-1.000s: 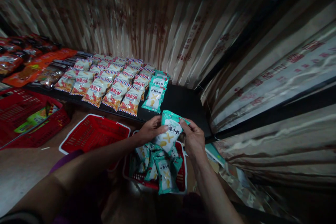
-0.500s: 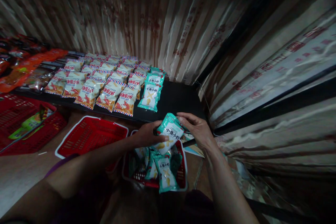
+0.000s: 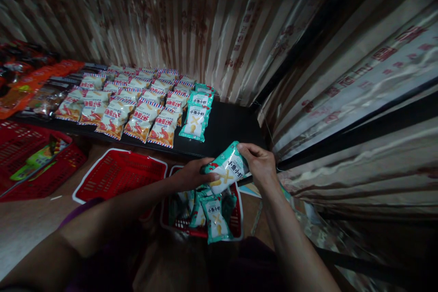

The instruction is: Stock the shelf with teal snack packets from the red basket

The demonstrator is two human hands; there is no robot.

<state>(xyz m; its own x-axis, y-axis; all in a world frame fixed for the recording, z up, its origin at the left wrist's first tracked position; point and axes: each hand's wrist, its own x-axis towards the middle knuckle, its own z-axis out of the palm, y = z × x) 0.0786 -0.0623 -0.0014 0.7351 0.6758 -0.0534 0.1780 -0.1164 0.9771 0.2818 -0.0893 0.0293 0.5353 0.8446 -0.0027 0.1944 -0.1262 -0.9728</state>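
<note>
A teal and white snack bag [image 3: 226,171] is held between both hands, tilted, above a red basket. My left hand [image 3: 195,174] grips its left lower side, thumb over the front. At its upper right end, my right hand [image 3: 257,160] pinches the top corner. Beneath it, the red basket [image 3: 237,226] with a pale rim holds several teal bags, one snack bag [image 3: 216,219] leaning over the near rim. On the black shelf [image 3: 227,123] ahead, a short row of teal snack bags [image 3: 195,122] overlaps front to back.
Rows of white and orange snack bags [image 3: 112,114] lie left of the teal row. Orange packages [image 3: 30,89] sit farther left. A red basket [image 3: 126,173] and another red basket [image 3: 68,159] stand below the shelf. Pleated curtain [image 3: 205,32] hangs behind and at right.
The held bag has tilted clockwise, its top swinging to the right. My right hand has moved slightly right with the top corner. The view has shifted a little.
</note>
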